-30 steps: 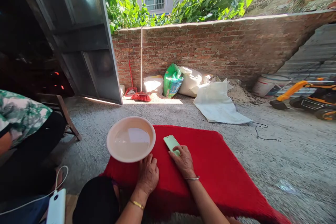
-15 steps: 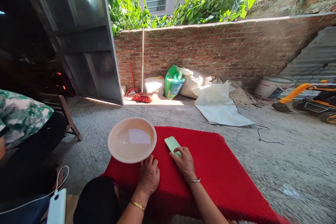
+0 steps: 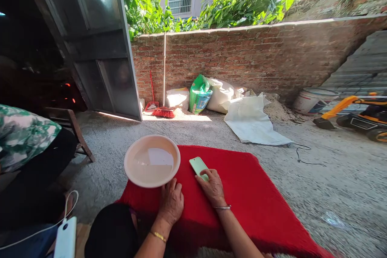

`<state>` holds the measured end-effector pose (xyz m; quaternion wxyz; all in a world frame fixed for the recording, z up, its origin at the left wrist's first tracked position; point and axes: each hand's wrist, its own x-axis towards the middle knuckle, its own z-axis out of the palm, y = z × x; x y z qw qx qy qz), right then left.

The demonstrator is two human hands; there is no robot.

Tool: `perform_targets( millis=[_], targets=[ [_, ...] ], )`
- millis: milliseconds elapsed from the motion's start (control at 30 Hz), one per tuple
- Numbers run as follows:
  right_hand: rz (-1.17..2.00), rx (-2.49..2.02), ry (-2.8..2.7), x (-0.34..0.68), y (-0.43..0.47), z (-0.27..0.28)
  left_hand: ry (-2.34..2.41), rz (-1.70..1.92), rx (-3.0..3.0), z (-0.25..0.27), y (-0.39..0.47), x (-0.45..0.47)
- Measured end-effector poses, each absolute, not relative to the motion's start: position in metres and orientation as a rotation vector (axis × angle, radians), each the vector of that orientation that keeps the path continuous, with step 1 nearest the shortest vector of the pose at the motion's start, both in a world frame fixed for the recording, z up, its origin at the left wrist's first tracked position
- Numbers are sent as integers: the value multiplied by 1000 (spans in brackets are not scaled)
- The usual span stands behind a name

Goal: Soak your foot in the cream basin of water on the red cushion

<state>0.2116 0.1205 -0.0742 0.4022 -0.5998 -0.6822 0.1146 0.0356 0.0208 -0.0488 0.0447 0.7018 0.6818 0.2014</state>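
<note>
A pale green phone (image 3: 198, 165) lies on the red cloth (image 3: 242, 193), its small camera hole near the top left. My right hand (image 3: 212, 187) is closed around its lower end, thumb at the left edge and fingers bent over the right side. My left hand (image 3: 172, 201) rests on the cloth with its fingers stretched forward, holding nothing. Its fingertips are close beneath the rim of a cream-coloured basin (image 3: 130, 171); whether they touch it I cannot tell. Water fills part of the basin and reflects a bright patch.
At the left sits a person in a green-and-white patterned top (image 3: 30, 135). A white power bank (image 3: 65, 238) with a cable lies at lower left. Beyond are a broom (image 3: 164, 112), sacks (image 3: 221, 94), a white sheet (image 3: 254, 121), a bucket (image 3: 314, 100) and a toy excavator (image 3: 363, 119).
Both my hands, the phone and the basin stay where they were. The seated person at the left has shifted slightly, and the arm at the frame edge shows less.
</note>
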Motion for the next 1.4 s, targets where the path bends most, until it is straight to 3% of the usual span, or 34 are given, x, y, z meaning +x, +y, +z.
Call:
perform_targets(
  millis=[767,1067,1300,1400],
  targets=[
    [264,-1502,-1765,213,120,-74,2080,613,2125,-49,22,37],
    [80,-1806,-1598,224,121,-75,2056,607,2082,-49,23,39],
    [100,-1461,-1977,208,111,-69,2029,602,2065,-48,24,39],
    [26,-1554,-2021,206,109,-66,2017,600,2058,-47,24,38]
  ],
)
